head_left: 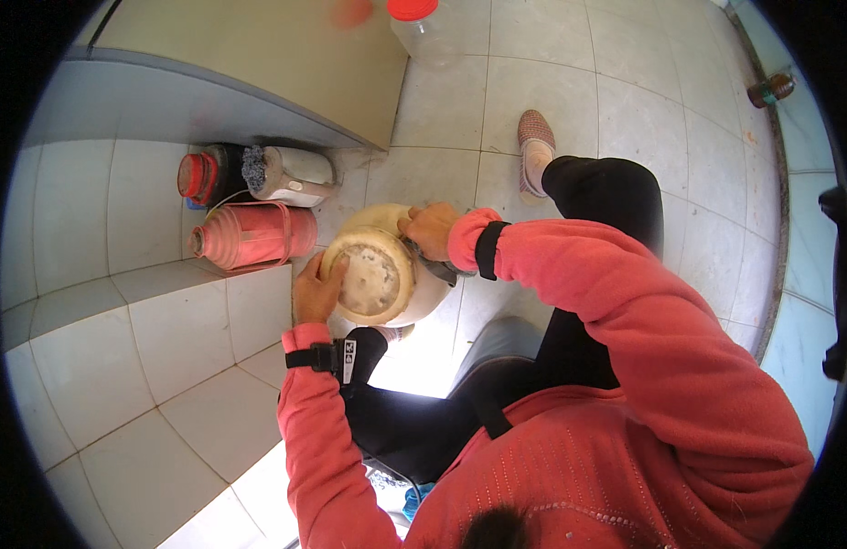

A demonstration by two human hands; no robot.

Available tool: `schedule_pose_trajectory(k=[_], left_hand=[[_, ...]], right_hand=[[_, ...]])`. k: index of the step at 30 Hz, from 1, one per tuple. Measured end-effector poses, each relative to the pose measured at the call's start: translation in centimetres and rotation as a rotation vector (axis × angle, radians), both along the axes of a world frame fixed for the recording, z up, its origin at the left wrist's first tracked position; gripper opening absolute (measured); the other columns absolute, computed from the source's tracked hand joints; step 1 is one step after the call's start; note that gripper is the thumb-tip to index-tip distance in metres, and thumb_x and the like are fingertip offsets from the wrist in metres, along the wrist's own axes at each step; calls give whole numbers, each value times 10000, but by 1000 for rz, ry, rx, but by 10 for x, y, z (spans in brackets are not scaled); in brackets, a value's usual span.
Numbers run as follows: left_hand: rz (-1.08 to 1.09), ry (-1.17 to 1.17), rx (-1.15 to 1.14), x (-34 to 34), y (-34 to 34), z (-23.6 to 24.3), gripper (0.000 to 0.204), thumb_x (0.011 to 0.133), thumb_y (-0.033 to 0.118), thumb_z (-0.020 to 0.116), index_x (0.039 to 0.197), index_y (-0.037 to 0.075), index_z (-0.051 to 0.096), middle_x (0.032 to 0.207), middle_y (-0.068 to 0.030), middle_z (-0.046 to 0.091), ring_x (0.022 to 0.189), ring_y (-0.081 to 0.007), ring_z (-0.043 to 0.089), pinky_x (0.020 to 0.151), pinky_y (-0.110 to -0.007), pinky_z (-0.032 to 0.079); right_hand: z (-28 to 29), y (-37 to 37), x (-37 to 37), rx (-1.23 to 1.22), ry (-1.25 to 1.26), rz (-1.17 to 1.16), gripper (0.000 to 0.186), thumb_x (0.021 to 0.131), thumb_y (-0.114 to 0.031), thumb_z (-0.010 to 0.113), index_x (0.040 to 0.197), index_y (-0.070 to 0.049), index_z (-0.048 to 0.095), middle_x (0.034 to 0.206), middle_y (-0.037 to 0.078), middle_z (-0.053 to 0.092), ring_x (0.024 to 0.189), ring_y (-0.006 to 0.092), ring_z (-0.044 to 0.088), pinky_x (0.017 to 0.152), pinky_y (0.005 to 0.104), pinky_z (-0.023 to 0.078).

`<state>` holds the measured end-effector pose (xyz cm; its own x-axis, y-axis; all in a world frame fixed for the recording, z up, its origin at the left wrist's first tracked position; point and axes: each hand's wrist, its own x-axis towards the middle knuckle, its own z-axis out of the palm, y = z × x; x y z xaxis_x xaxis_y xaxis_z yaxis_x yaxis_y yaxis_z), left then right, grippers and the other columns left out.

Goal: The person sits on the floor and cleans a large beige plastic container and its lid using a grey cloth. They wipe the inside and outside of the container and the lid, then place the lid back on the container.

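A cream round container (376,274) is held in front of my knees, with a stained, worn round face turned up toward me. My left hand (319,287) grips its left edge, the fingers lying over the rim of that face. At its upper right side my right hand (430,231) is closed, its fingers curled against the container. Something dark grey shows just under the right hand; I cannot make out what it is. The container's far side and underside are hidden.
To the left, a pink vacuum flask (259,235), a silver flask (298,175) and a dark jar with a red lid (199,176) lie in the picture by a tiled ledge (176,302). A cabinet (268,55), a clear jar (423,27) and a brown bottle (772,90) stand farther off.
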<state>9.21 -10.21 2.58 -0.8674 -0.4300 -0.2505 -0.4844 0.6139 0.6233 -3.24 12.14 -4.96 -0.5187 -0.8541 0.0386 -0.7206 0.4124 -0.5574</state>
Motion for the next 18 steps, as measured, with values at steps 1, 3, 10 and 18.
schedule_pose_trajectory(k=[1, 3, 10, 18], left_hand=[[32, -39, 45, 0, 1, 4, 453, 788, 293, 718, 1060, -57, 626, 887, -144, 686, 746, -191, 652, 675, -289, 509], [86, -12, 247, 4, 5, 13, 454, 763, 261, 754, 1040, -75, 625, 865, -114, 687, 710, -140, 631, 626, -258, 500], [170, -49, 225, 10, 19, 41, 332, 702, 172, 811, 897, -16, 620, 767, -47, 641, 674, -99, 588, 622, -250, 483], [32, 95, 266, 51, 42, 143, 326, 705, 12, 769, 962, 6, 570, 930, -45, 604, 836, -108, 559, 750, -250, 470]], right_hand=[[0, 0, -2, 5, 7, 7, 322, 678, -110, 671, 988, -74, 592, 936, 145, 615, 804, 351, 639, 656, 445, 515], [0, -3, -4, 18, 10, 33, 305, 682, -120, 675, 973, -74, 598, 925, 143, 615, 802, 349, 639, 652, 445, 515], [-4, -13, -2, 3, 8, 12, 262, 718, -170, 650, 954, -65, 603, 889, 137, 617, 796, 355, 639, 636, 453, 512], [-5, -15, -8, 18, -69, 21, 327, 693, -94, 634, 1015, -70, 584, 946, 159, 598, 839, 377, 618, 681, 458, 501]])
